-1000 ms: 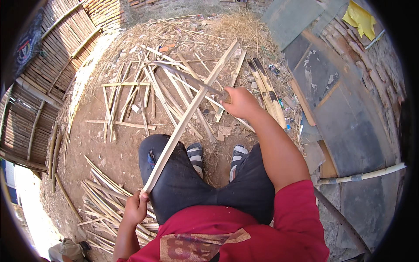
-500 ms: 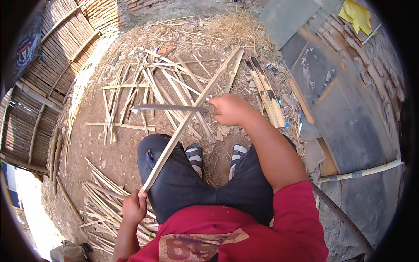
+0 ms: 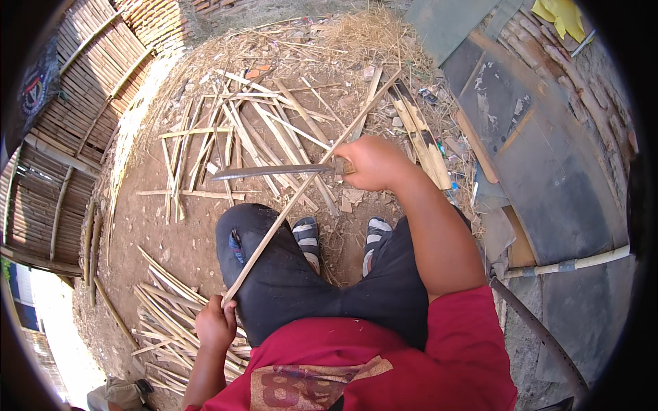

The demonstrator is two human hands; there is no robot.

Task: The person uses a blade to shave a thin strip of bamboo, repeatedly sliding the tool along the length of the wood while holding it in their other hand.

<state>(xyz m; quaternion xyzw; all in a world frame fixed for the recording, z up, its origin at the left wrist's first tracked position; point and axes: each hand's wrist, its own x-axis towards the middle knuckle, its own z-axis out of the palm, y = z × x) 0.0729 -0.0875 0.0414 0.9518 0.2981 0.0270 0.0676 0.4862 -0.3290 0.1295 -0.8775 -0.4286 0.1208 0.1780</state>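
Note:
My left hand (image 3: 216,320) is closed round the near end of a long, pale bamboo strip (image 3: 274,229). The strip slants up and away to the right, passing over my left thigh, its far end above the ground. In my right hand (image 3: 370,163) is the handle of a machete (image 3: 271,171), gripped in a fist. Its dark blade points left and lies across the strip, a short way from my right fist. From this view I cannot tell whether the edge bites into the bamboo.
Split bamboo strips (image 3: 253,130) lie scattered on the dirt ahead. Another pile of strips (image 3: 171,322) is by my left side. Thicker split bamboo pieces (image 3: 419,140) lie at the right, near dark boards (image 3: 548,185). A woven bamboo wall (image 3: 86,89) stands at the left.
The bamboo strip has turned and now shows a narrower side. Its far end has shifted a little to the right, and my right hand with the machete has moved slightly right.

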